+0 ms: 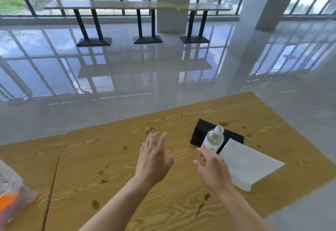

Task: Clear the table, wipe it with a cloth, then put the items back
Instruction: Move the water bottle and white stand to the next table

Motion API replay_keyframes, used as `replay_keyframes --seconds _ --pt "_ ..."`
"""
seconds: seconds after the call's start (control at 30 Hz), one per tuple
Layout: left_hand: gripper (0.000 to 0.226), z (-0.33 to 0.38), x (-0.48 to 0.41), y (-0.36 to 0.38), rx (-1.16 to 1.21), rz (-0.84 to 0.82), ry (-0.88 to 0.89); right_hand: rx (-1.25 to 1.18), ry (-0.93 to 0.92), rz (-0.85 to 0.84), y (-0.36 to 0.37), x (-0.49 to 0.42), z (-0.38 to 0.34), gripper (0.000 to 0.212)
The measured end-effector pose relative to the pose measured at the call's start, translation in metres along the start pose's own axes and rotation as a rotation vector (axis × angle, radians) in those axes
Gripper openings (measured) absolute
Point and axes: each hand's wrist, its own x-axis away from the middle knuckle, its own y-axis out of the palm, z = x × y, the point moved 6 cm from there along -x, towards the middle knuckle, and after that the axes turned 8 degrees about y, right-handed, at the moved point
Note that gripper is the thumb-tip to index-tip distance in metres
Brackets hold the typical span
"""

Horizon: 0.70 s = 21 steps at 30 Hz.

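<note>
A: From the head view, what are the hands doing?

B: Both are hovering over the wooden table (112, 160) near the lower middle of the frame. The left hand (153, 160) is spreading its fingers, released and holding nothing. The right hand (212, 170) is also lying loose, fingers parted, grasping nothing.

A: Where are the things sitting?

B: A clear water bottle (213, 139) with a white cap is standing upright at centre right, just beyond the right fingertips. A black box (201, 130) is sitting behind it, touching or nearly so. A white folded cloth (249, 165) is lying just right of the right hand, its near edge reaching the table's rim.

A: Anything else?

B: Brown stains (150, 129) are dotting the tabletop, and a plastic bag (12, 192) with something orange inside is showing at the lower left edge
</note>
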Motion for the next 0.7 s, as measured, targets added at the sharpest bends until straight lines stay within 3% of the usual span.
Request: replay_keyframes --seconds 0.2,0.4,0.5,0.7 --pt "0.078 0.072 -0.036 0.028 0.056 -0.016 0.169 0.059 0.022 0.231 -0.060 0.007 0.051 0.036" --pt "0.079 0.120 -0.069 0.047 0.165 -0.040 0.227 0.162 -0.040 0.411 -0.105 0.000 0.075 0.043" --pt "0.077 0.134 -0.084 0.056 0.203 -0.064 0.226 0.209 -0.031 0.389 -0.114 -0.011 0.090 0.045" --pt "0.071 0.147 -0.101 0.069 0.208 -0.133 0.196 0.307 0.059 0.193 -0.108 -0.030 0.112 0.052"
